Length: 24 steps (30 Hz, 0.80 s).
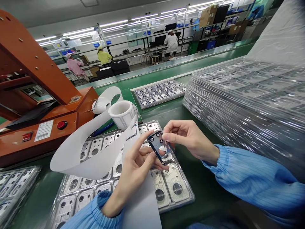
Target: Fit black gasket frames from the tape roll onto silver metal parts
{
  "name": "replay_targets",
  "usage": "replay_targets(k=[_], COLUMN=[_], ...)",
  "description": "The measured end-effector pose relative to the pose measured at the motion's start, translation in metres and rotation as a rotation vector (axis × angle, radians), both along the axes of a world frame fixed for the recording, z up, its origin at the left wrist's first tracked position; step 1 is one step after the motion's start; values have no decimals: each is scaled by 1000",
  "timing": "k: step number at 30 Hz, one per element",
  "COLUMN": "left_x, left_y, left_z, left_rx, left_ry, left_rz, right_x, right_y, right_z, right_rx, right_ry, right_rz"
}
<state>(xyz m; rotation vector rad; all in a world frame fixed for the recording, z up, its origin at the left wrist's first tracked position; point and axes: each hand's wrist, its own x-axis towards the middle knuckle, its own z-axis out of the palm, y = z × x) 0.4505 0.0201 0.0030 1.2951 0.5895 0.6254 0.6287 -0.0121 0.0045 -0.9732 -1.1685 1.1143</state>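
1. My left hand [137, 167] grips a small dark-rimmed panel [156, 144], the forefinger stretched along its far left edge, the thumb at its near side and other fingers behind it.
2. My right hand [188, 136] meets the panel at its far right edge, thumb and forefinger pinched together; I cannot tell whether they close on the panel itself or on something thin against it.
3. The panel is tilted in the air between my hands, above the right half of a clear tray [192, 197] filled with pale metal-looking plates [177, 187]. It has round holes at its far end and a larger round opening nearer me.
4. A white strip [81, 159] loops out over the tray's left side, and its broad end passes under my left forearm towards me. A white roll [121, 116] stands at the tray's far edge, with a blue pen-like tool [104, 128] just left of it.
5. To my left sits an orange machine [78, 114] with a red button [62, 125]; another filled tray [35, 175] lies near left.
6. Farther off on the green table [171, 111] is a tray of dark-edged pieces [160, 92], and a tall stack of clear trays [214, 108] rises on the right.
7. Three people in pink [75, 66], yellow [103, 56] and white [171, 41] are at far benches.
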Motion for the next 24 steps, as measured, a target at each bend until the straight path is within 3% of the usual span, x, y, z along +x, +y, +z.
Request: replay_targets(k=[24], left_x=[3], left_y=[-4], left_z=[0], left_rx=[-7], left_ry=[-35], left_rz=[64], right_x=[0], right_y=[0], right_z=[0], right_rx=[0], right_ry=[33], right_rz=[8])
